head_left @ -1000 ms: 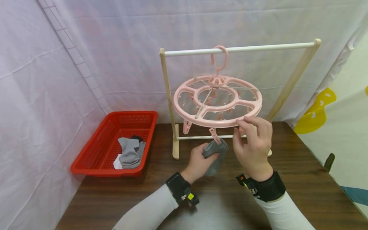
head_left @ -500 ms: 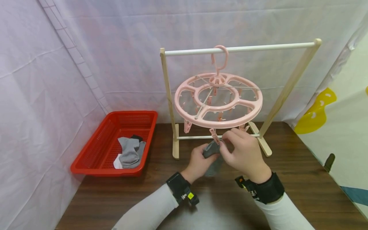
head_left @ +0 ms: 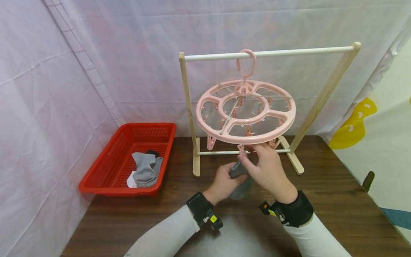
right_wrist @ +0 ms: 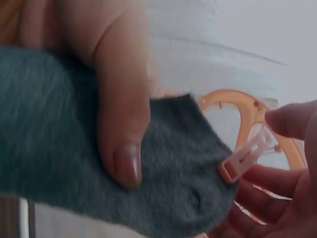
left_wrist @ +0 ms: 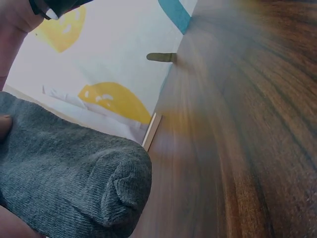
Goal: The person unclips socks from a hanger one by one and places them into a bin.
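Note:
My left hand (head_left: pixel 222 184) grips a grey sock (left_wrist: pixel 74 168), its thumb pressed flat on the knit in the right wrist view. A pink clothespin (right_wrist: pixel 247 156) bites the edge of the sock, below the front rim of a round pink clip hanger (head_left: pixel 257 138). Around this clothespin is my right hand (head_left: pixel 268 171). Its thumb (right_wrist: pixel 292 120) lies beside the handle end and its fingers (right_wrist: pixel 272 181) are bent behind, with a gap between them. The sock's lower end hangs below the left hand, over the table.
The hanger hooks over the white bar (head_left: pixel 302 51) of a wooden-legged stand (head_left: pixel 186 92), with several clothespins dangling. At left stands a red basket (head_left: pixel 106 157) holding grey (head_left: pixel 144 167), white and black cloth pieces. The brown table (head_left: pixel 337 207) spreads beneath.
My right hand has come from the hanger's rim left and down to the sock's edge, then slightly up around the clothespin. The hanger has swung a little; my left hand keeps the sock.

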Motion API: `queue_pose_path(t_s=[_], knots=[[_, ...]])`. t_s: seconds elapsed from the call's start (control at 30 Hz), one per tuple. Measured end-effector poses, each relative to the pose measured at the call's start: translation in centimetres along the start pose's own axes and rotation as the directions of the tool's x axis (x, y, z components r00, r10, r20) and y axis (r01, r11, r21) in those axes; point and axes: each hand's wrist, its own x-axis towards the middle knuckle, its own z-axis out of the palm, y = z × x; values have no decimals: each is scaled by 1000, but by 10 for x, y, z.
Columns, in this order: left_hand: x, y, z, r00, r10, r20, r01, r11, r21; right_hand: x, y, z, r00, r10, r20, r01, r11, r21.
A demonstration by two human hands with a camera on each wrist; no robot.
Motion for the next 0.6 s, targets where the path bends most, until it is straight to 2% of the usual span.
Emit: queue_pose_path(t_s=[0.23,0.47,0.6], knots=[[-1,6,1,998,-48,27,47,998,29,-1,-3,2,990,125,63,-131,987,96],[-4,38,-5,998,-42,53,40,998,42,0,-5,1,983,161,88,-171,979,110],[-3,33,-6,997,-34,64,33,999,25,1,-6,-1,978,187,91,-198,970,140]])
